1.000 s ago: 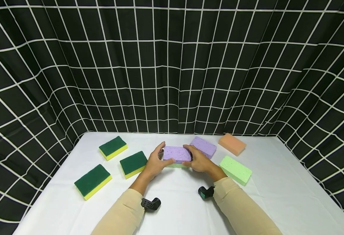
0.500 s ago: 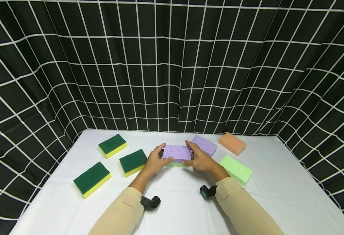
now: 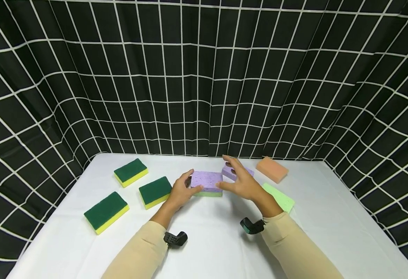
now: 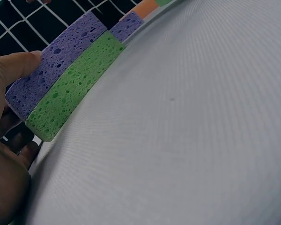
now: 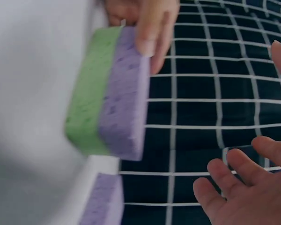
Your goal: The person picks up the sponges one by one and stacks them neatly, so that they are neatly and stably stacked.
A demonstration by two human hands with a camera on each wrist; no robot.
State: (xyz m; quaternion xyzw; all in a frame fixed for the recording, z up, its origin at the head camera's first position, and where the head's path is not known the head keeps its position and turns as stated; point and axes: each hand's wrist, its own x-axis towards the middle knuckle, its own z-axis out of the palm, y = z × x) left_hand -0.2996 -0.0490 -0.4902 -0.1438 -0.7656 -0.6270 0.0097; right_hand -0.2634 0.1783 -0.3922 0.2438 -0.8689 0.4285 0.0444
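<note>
A purple sponge (image 3: pixel 205 179) lies flat on top of a light green sponge (image 3: pixel 209 194), their long sides lined up, in the middle of the white table. My left hand (image 3: pixel 181 192) holds the left end of the purple sponge. In the left wrist view the thumb (image 4: pixel 22 64) presses its front face, while the other fingers are partly hidden behind the end. My right hand (image 3: pixel 243 184) is off the stack's right end, fingers spread and holding nothing. Behind it, partly covered, lies a second purple sponge (image 3: pixel 227 173).
To the right lie an orange sponge (image 3: pixel 272 169) and another light green sponge (image 3: pixel 278 198), partly behind my right wrist. Green-and-yellow scrub sponges (image 3: pixel 155 190) lie on the left. A black gridded curtain (image 3: pixel 204 97) stands behind the white table (image 3: pixel 210 240).
My right hand has let go of the purple sponge's right end and moved a little right, its fingers spreading. The left hand and the stack stay in place.
</note>
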